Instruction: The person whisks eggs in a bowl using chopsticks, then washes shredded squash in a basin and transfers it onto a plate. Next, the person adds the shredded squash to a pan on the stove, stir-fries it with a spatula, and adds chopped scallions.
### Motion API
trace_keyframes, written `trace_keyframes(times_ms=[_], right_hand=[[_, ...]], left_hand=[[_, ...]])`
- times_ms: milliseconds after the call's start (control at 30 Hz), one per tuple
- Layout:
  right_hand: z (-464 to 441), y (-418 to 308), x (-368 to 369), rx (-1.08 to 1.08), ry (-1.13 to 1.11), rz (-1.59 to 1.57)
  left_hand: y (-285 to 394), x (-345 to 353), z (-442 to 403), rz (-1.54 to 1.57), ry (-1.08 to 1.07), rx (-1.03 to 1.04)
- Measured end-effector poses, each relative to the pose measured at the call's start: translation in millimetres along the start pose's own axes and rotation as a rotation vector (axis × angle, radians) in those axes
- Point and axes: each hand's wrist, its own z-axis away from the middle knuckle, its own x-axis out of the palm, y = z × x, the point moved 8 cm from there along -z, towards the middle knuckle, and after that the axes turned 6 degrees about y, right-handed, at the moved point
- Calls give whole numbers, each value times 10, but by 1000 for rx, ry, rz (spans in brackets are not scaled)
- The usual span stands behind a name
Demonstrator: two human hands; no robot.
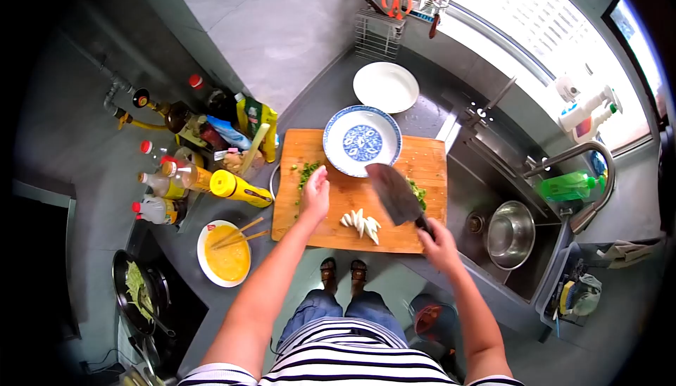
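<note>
My right hand (441,247) is wrapped round the black handle of a cleaver (396,194), its broad blade slanting over the right half of the wooden cutting board (320,235). Beside chopped greens (308,173) on the board's left side, my left hand (316,192) is raised, palm turned inward; whether its fingers hold anything is too small to tell. White cut pieces (361,225) lie near the board's front edge. More greens (417,193) show partly behind the blade. A blue-and-white plate (362,141) rests on the board's back part.
A white plate (386,87) stands behind the board. Left are a yellow bottle (241,188), several other bottles and a bowl of beaten egg (227,253) with chopsticks. A pan (134,291) sits far left. The sink holds a metal pot (510,235).
</note>
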Motion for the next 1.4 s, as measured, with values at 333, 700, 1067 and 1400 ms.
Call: trace_keyframes(times_ms=[333, 700, 1067, 1400], right_hand=[[357, 94, 1641, 212, -8, -215], [267, 178, 2296, 194, 206, -473], [246, 262, 2335, 163, 263, -450], [423, 290, 2390, 157, 167, -409]], left_hand=[[139, -417, -644, -510, -62, 532], [151, -316, -404, -404, -197, 632], [132, -228, -212, -413, -51, 717], [168, -405, 302, -244, 56, 542]])
